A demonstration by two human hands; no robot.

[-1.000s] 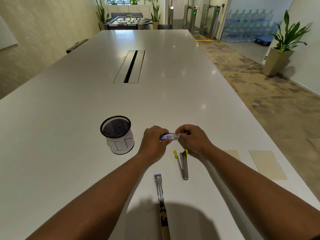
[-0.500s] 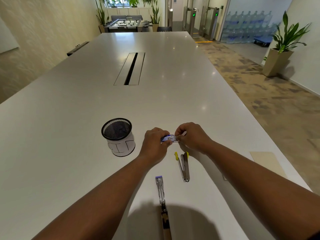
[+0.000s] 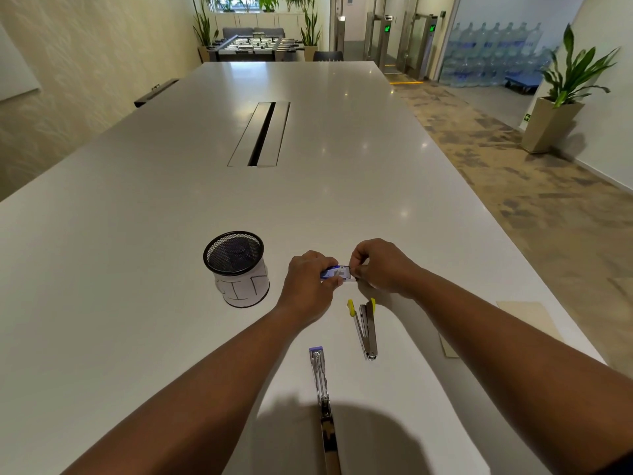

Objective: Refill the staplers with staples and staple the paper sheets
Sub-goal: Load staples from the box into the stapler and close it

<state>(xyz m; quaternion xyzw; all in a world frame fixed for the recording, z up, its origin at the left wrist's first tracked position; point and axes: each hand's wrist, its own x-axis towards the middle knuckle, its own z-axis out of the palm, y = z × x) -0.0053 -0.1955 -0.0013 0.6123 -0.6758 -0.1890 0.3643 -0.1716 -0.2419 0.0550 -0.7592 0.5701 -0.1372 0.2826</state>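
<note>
On the big white table (image 3: 144, 255) not much has shifted over the last second. The view has crept a little, but both hands are parked in the same spot, so we're still stuck on step one.

Going down in size: the black mesh cup (image 3: 235, 266) with the paper wrap sits off to the left of the hands, same as before. A couple of tan paper sheets (image 3: 527, 313) lie near the right edge, partly hidden by the right forearm, untouched.

Then the two staplers. The purple-tipped stapler (image 3: 318, 375) lies flipped open in front of me, and the yellow-tipped stapler (image 3: 365, 325) lies just right of it with its arms splayed. Neither has budged, and I can't tell if there's anything in the channels.

Smallest thing: the little blue staple box (image 3: 336, 271), held up between the hands. The left hand (image 3: 310, 282) grips one end, and the right hand (image 3: 380, 265) pinches at the other end, fingers curled in tight. Compared with a moment ago the right fingers seem to be working the flap or tray a bit more, though it's too small to say if it's actually open. My guess: still getting staples out, and no refill started yet.
</note>
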